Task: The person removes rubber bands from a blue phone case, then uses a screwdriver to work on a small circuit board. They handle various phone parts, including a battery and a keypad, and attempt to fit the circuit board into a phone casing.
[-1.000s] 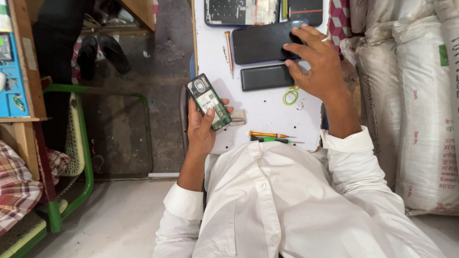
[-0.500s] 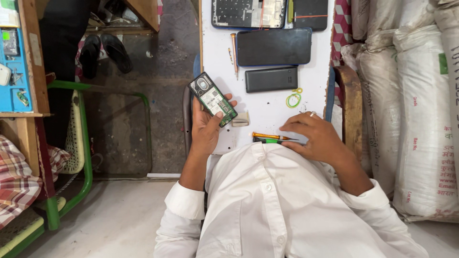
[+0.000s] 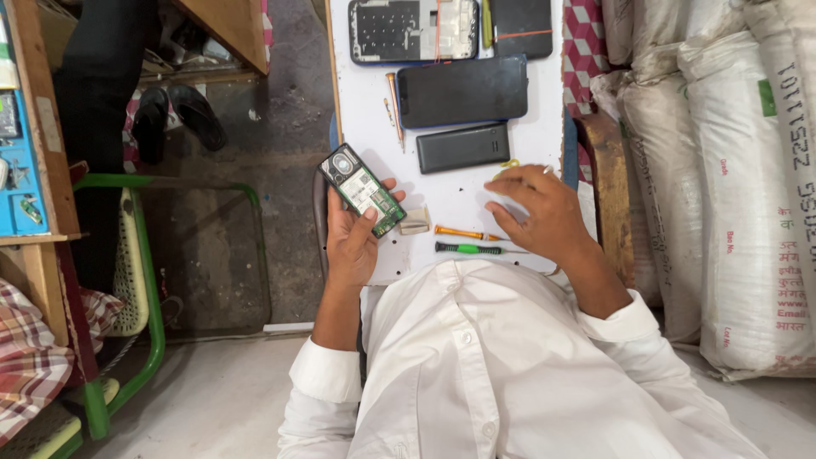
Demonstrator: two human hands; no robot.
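Two hands: left hand (image 3: 350, 246) grip clasps opened phone (image 3: 361, 189); right hand (image 3: 535, 212) hovers palm-down, grip slack

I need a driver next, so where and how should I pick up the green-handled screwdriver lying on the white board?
Grip the green-handled screwdriver by its thick green handle at the left end, coming from above with thumb and forefinger. It lies flat and crosswise, its thin shaft pointing toward the right hand, with the orange-handled screwdriver close beside it.

The left hand (image 3: 353, 242) is raised, palm up, fingers curled in a grip, at the desk's left edge. The right hand (image 3: 537, 212) hovers palm down, fingers bent, near the right edge.
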